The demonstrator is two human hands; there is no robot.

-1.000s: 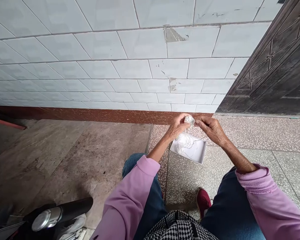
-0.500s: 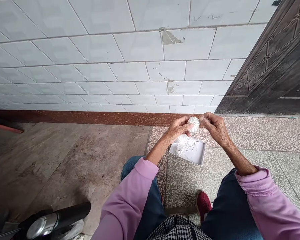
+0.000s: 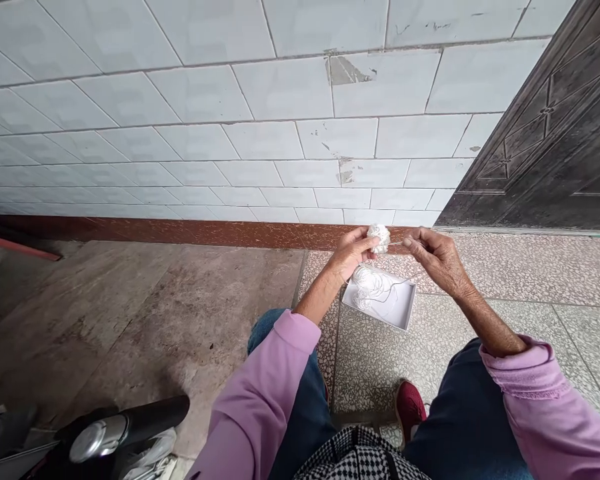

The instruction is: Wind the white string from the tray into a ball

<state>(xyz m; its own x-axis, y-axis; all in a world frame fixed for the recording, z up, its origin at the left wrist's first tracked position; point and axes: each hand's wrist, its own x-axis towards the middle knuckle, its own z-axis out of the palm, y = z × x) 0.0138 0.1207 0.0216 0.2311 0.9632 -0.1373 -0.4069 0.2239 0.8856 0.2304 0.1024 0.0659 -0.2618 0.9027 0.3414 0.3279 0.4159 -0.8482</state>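
My left hand (image 3: 353,252) is closed around a small, round, white yarn piece (image 3: 379,238), thumb pressed on its front. A thin pale strand of thread (image 3: 397,243) stretches from its right side to my right hand (image 3: 430,252), whose thumb and index finger pinch it. Whether those fingertips also hold a needle or hook is too small to tell. Just below both hands, a shallow white box (image 3: 403,310) rests on the floor with loose coils of white yarn (image 3: 373,283) in it. A strand runs up out of the box toward my right hand.
A white tiled wall (image 3: 285,93) with a brown skirting (image 3: 220,232) rises ahead. To the right is a dark patterned door (image 3: 545,147). A black cylindrical object (image 3: 155,417) lies at the lower left. My knees and a red shoe (image 3: 409,403) are close below the box.
My right hand has drawn slightly away from the yarn piece, so a short strand shows between them. The left hand has tilted the piece a little. The whole view has shifted slightly.
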